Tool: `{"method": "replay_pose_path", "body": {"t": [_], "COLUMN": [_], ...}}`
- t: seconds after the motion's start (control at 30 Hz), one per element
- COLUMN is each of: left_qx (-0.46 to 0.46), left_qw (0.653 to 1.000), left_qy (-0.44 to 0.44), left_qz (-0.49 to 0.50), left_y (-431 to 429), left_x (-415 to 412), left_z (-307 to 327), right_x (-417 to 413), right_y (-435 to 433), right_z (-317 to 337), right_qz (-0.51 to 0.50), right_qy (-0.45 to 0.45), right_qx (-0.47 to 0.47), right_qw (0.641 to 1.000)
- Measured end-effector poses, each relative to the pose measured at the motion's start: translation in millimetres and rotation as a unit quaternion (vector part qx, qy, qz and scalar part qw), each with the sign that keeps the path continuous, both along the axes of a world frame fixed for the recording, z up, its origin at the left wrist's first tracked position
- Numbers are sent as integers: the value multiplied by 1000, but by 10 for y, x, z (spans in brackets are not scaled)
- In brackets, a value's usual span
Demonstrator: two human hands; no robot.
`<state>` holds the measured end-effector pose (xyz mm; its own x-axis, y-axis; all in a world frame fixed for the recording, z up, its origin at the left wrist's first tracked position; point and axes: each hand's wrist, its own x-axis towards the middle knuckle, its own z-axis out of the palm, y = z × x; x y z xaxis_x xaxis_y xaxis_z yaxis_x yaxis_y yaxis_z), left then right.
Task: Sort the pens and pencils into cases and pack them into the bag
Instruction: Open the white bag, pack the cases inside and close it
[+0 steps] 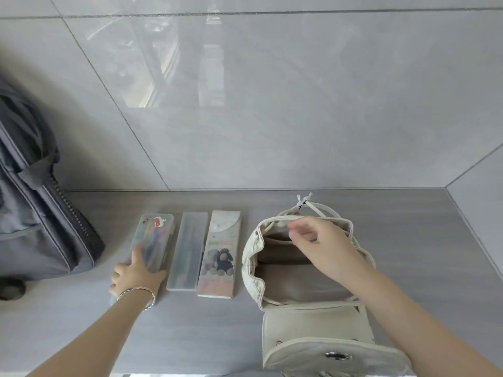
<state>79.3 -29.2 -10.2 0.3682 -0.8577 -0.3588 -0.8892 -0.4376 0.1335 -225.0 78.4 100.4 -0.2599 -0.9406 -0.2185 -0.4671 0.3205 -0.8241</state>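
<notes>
Plastic clear case (pixel 152 240) | I judge it stiff, light, slippery | left hand (pixel 133 277) grip clasps its near end | right hand (pixel 324 246) grip over bag (pixel 251 268) mouth, cannot tell.

Two bare forearms (pixel 89 336), uncovered as far as the lower edge shows. Slim bracelet (pixel 148 295) of pale, shiny metal, finely twisted or beaded, looped round the left wrist just behind the left grip (pixel 133 276). Bare wrist behind the right grip (pixel 324 243).
</notes>
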Motion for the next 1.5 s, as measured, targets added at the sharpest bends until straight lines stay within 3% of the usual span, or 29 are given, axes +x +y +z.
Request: {"method": "replay_pose_path", "body": {"t": [0.1, 0.2, 0.37, 0.5, 0.57, 0.63, 0.7, 0.8, 0.9, 1.0, 1.1, 1.23, 1.33, 1.5], "left_qx": [-56, -120, -193, -97, -58, -56, -72, -142, -249, -164, -60, 27, 70, 35], "left_qw": [988, 948, 893, 834, 839, 868, 871, 836, 831, 872, 893, 886, 869, 856], "left_qy": [120, 272, 404, 523, 500, 412, 347, 322, 211, 164, 158, 261, 270, 290], "left_qz": [75, 111, -46, -149, -204, -273, -341, -420, -451, -432, -418, -381, -410, -426], "left_y": [21, 101, 341, 516, 668, 833, 956, 947, 780, 631, 538, 403, 375, 511], "left_x": [-158, -447, -1078, -1546, -1770, -1937, -2015, -1912, -1731, -1623, -1567, -1476, -1407, -1580], "left_z": [175, 525, 1281, 1553, 1557, 1507, 1466, 1395, 1185, 1040, 955, 883, 833, 932], "right_x": [-35, -91, -108, -144, -184, -207, -238, -304, -392, -401, -335, -266, -244, 75], "right_y": [-29, -99, -269, -242, -175, -101, -31, 34, 103, 199, 275, 310, 233, -57], "right_z": [-7, -25, 125, 191, 229, 277, 264, 194, 138, 103, 74, 2, -43, -390], "right_qz": [0, -17, -85, -103, -85, -93, -128, -180, -217, -123, 39, 175, 231, 319], "right_qy": [-12, -60, -214, -328, -450, -543, -542, -515, -426, -236, -18, 186, 226, 439], "right_qx": [3, 7, 60, 63, 45, 20, 11, -51, -151, -196, -155, -51, 16, 112], "right_qw": [1000, 998, 971, 937, 888, 834, 831, 837, 865, 944, 987, 965, 946, 832]}}
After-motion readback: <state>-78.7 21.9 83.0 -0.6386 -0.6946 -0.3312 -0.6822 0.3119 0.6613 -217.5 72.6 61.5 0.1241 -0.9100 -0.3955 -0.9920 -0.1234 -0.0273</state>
